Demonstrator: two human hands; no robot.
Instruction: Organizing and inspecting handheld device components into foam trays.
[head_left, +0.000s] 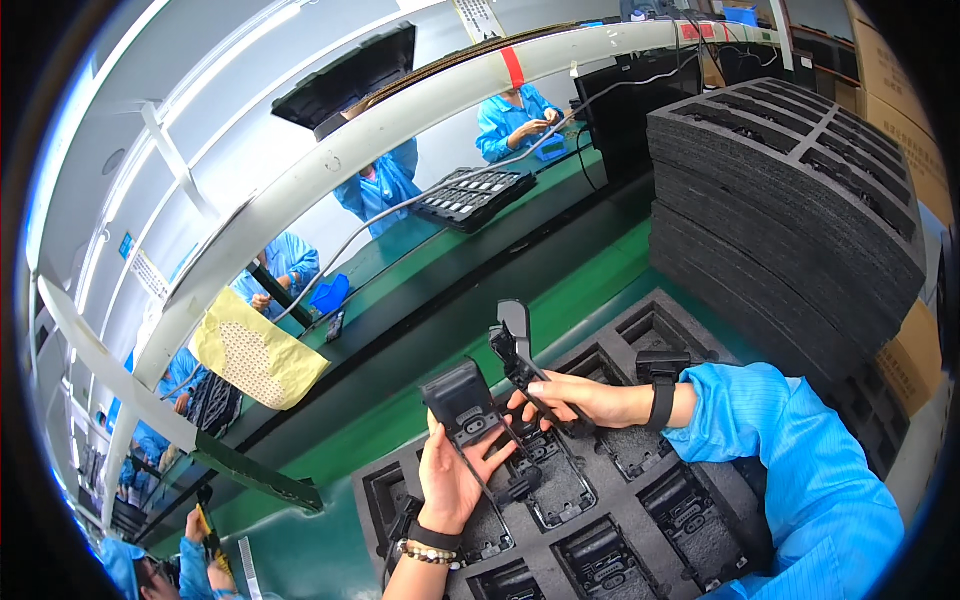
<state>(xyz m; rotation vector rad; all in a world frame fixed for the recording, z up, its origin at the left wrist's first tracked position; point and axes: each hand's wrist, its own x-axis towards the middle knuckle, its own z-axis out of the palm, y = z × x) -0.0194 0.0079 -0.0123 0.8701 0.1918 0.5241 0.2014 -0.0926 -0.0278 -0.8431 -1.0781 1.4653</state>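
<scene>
1. Head view, left hand: the left hand point(452, 478) rises from the near edge with its fingers closed around a small dark grey device point(462, 404). It holds the device by the lower body, above the foam tray, so the face with its slot stays visible.
2. Head view, right hand: the right hand point(572, 400), in a blue sleeve and a dark wrist strap point(661, 401), comes in from the right. Its fingers are pinched shut on a black clip-like part point(517, 362) that sticks up and away. The part sits just right of the device, close to touching it; whether they meet is hard to tell.
3. Head view, work surface: below both hands lies a black foam tray point(378, 482) whose pockets hold similar devices, each seated apart.
4. Head view, surroundings: a stack of empty foam trays point(790, 190) stands far right. Across the green bench point(440, 255), people in blue coats work behind a white rail point(400, 135).
</scene>
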